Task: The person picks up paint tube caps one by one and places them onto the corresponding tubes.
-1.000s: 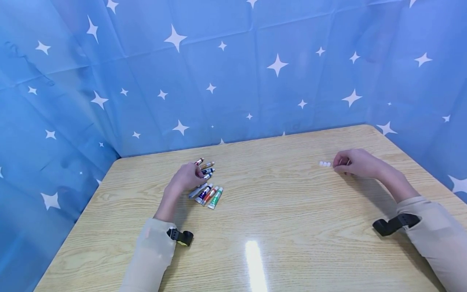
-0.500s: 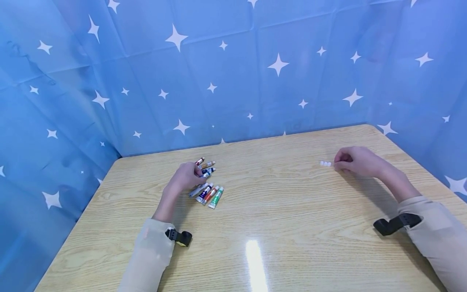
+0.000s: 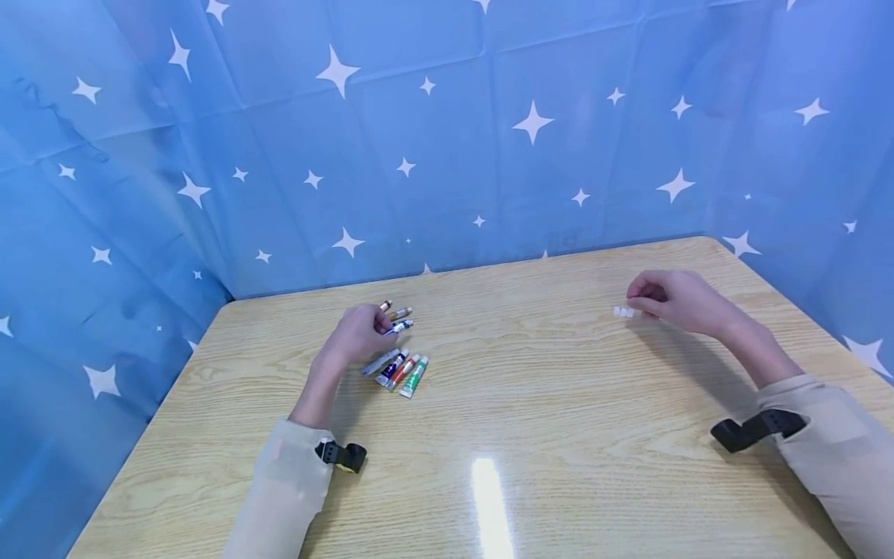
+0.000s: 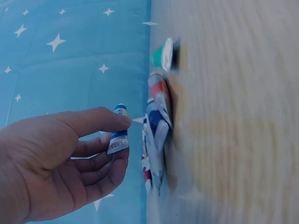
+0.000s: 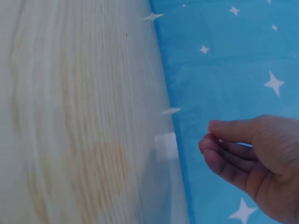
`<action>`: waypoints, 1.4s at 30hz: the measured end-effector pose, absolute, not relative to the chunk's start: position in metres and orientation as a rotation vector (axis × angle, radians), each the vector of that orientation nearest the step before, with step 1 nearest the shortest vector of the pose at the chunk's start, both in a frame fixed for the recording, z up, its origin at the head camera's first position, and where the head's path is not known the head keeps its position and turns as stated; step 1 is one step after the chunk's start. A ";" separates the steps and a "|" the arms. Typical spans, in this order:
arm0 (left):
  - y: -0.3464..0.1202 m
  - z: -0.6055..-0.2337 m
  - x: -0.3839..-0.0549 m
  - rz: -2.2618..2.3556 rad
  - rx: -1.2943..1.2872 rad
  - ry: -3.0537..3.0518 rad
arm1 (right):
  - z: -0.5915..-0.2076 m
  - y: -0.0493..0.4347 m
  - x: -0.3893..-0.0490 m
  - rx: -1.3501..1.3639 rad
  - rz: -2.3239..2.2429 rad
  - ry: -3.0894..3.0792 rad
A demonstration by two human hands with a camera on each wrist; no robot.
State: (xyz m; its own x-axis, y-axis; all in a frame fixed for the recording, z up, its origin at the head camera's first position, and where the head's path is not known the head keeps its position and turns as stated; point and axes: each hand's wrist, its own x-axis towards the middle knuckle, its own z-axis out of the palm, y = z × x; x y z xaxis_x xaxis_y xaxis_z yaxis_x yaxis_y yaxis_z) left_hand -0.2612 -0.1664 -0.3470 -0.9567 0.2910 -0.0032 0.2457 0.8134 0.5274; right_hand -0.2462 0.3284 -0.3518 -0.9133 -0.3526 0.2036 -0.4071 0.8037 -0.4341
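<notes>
My left hand [image 3: 358,334] pinches a small blue and white paint tube [image 4: 119,128] between thumb and fingers, held just off the tabletop. Around it lie other paint tubes: a green one [image 3: 415,377], an orange-red one [image 3: 403,372], a dark blue one [image 3: 391,367], a silvery one [image 3: 379,362] and an ochre one [image 3: 399,314]. Far to the right, my right hand [image 3: 673,299] hovers beside a short row of small white pieces [image 3: 623,312]. Its fingers are loosely bent, the thumb tip close to the index fingertip, and no object shows between them.
The wooden table [image 3: 531,388] has a bright light reflection near its front. A blue curtain with white stars [image 3: 447,140] hangs along the back and sides. Black wrist cameras sit on both sleeves.
The left hand has lifted slightly, raising the blue tube from among the others. My right hand has risen and shifted a little left, over the end of the white row.
</notes>
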 end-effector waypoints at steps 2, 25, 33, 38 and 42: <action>-0.164 -0.345 -0.259 0.843 0.450 2.911 | -0.349 0.324 -0.245 0.620 0.736 -2.859; -0.134 -0.317 -0.236 0.914 0.730 2.937 | -0.324 0.276 -0.221 0.827 0.709 -2.598; -0.122 -0.312 -0.227 0.981 0.822 2.922 | -0.318 0.261 -0.214 0.900 0.718 -2.504; -0.115 -0.311 -0.223 0.997 0.910 2.934 | -0.317 0.252 -0.210 0.957 0.717 -2.432; -0.108 -0.310 -0.219 1.020 0.967 2.934 | -0.316 0.247 -0.207 1.012 0.726 -2.368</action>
State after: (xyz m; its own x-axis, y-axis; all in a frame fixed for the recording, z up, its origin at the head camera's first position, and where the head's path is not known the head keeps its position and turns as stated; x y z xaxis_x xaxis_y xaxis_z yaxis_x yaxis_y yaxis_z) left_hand -0.2188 -0.1085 -0.3105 -0.8177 0.4993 0.2864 0.5693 0.6279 0.5307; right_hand -0.2073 0.2467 -0.3161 -0.6227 -0.5117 0.5920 -0.7556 0.5899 -0.2848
